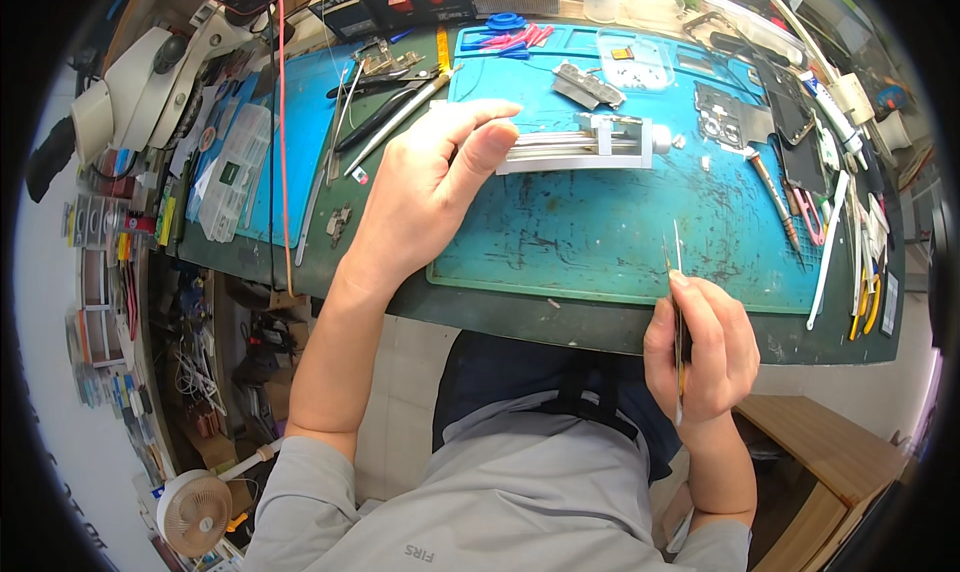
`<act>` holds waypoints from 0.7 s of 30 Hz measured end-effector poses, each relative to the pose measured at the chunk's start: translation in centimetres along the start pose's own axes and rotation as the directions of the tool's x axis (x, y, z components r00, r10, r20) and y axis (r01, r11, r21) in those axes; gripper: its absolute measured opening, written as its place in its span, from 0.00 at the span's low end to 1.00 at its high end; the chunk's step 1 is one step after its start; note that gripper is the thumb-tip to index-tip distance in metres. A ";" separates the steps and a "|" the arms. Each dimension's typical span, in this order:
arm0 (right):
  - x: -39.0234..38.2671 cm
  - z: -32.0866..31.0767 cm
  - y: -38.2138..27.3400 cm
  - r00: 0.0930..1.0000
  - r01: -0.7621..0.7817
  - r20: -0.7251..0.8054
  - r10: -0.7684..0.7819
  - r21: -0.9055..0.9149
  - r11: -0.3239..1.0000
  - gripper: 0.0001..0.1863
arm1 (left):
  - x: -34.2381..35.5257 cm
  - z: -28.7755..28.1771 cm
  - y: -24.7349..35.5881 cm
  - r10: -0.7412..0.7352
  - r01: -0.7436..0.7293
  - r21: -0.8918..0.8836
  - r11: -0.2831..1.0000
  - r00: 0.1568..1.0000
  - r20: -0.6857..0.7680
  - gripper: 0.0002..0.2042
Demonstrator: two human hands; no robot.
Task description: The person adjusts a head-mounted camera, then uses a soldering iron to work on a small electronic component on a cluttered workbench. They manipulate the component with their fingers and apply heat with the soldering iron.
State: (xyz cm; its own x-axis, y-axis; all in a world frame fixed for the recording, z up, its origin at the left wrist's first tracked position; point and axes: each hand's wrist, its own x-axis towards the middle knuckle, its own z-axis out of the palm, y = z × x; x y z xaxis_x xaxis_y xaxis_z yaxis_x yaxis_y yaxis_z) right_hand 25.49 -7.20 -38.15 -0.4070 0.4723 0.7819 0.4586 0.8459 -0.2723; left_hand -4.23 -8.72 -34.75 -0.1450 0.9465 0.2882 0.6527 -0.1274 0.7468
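My left hand [430, 182] is closed round the left end of a silver metal fixture [625, 152] with rails, a block and a round knob at its right, on the blue silicone mat [550, 232]. My right hand [715, 347], low near the mat's front edge, is closed on thin metal tweezers [678, 252], their tips apart and pointing up. Behind the fixture lie a dark grey metal part [585, 85], a clear tray [635, 62] and pink-and-blue tools [510, 37].
At right lie a grey metal plate [730, 117], a wooden-handled tool [775, 202] and assorted tools. At left are a clear compartment box [232, 172], a hanging red cable [285, 132] and long tools [395, 122]. A small fan [195, 507] stands low at left.
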 end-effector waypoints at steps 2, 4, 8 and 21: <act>0.0 0.1 0.0 1.000 -0.004 -0.003 0.004 0.002 1.000 0.13 | 0.0 0.1 0.0 0.001 -0.001 -0.002 1.000 1.000 -0.002 0.35; 0.0 0.0 0.0 1.000 -0.002 -0.003 0.002 0.003 1.000 0.14 | 0.0 0.1 0.0 0.005 -0.005 -0.002 1.000 1.000 -0.006 0.36; 0.1 -0.1 0.0 1.000 -0.029 -0.004 0.029 0.046 0.999 0.14 | 0.1 0.1 0.0 0.006 -0.006 0.002 1.000 1.000 -0.005 0.36; 1.8 -3.1 0.5 0.953 -0.286 0.161 0.255 0.214 0.934 0.14 | 0.0 0.3 -0.1 0.009 -0.009 0.006 1.000 1.000 -0.025 0.36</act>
State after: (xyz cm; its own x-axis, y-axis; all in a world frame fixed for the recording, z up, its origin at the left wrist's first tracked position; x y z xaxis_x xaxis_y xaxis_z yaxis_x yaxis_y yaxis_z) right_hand 27.50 -6.67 -35.16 -0.3983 0.7061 0.5855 0.3759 0.7079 -0.5980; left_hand -4.09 -8.65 -34.96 -0.1578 0.9375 0.3101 0.6585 -0.1341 0.7405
